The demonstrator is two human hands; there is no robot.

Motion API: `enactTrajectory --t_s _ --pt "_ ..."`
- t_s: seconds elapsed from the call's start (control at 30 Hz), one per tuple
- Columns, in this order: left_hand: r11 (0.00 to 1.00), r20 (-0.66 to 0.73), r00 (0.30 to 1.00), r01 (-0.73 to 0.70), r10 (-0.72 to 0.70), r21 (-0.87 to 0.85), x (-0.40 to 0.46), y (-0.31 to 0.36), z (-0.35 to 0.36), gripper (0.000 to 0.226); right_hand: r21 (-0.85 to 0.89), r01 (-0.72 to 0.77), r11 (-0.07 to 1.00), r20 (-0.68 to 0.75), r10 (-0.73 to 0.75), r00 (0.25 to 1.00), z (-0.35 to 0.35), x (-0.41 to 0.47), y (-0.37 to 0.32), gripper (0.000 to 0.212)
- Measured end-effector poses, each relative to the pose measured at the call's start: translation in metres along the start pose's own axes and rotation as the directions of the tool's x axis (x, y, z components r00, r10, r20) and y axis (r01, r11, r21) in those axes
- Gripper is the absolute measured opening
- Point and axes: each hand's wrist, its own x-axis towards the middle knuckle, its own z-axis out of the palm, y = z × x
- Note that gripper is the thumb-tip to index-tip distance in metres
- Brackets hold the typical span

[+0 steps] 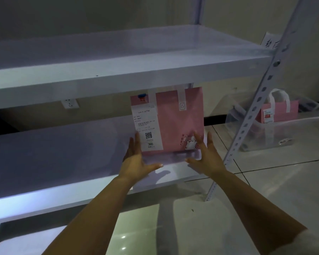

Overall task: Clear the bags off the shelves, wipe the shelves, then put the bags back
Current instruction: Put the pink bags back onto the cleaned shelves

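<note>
While it stands upright on the lower shelf point(66, 162) near that shelf's right end, the pink bag point(180, 122) is framed by both hands. A white receipt point(147, 126) with a QR code is stuck on the bag's front left, and its pale handles rise behind the front lip of the upper shelf point(118, 57). The left hand point(136, 159) lies flat against the bag's lower left edge, fingers straight and spread, thumb stretched out along the shelf below the bag. The right hand point(204, 155) mirrors it at the lower right edge, fingers straight and parted, thumb pointing inward; whether its fingertips press the bag or merely stand beside it is hard to tell. Neither hand curls round anything. To the right, past the perforated shelf post point(265, 85), a second pink bag point(278, 111) sits inside a clear plastic bin point(287, 137) on the tiled floor point(265, 181). A wall socket point(70, 103) shows under the upper shelf.
</note>
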Motion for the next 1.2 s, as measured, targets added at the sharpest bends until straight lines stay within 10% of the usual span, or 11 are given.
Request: enactTrajectory --t_s 0.33,0.57,0.8,1.2 --pt "0.993 -0.003 1.0 -0.021 0.021 -0.113 -0.021 -0.006 0.019 0.138 0.312 0.11 0.944 -0.131 -0.072 0.989 0.013 -0.031 -0.009 0.092" --pt "0.997 -0.078 0.996 -0.056 0.051 -0.055 -0.061 -0.032 0.012 0.138 0.052 0.167 0.985 -0.256 -0.148 0.955 0.023 -0.08 -0.001 0.091" --pt "0.973 -0.138 0.982 -0.102 0.132 0.207 -0.046 -0.043 0.012 0.138 0.186 0.163 0.969 -0.136 -0.139 0.981 0.029 -0.077 -0.007 0.105" --pt "0.962 -0.048 0.969 -0.236 0.244 0.14 -0.069 -0.033 0.012 0.139 0.132 0.159 0.978 -0.127 -0.142 0.982 0.023 -0.111 -0.026 0.104"
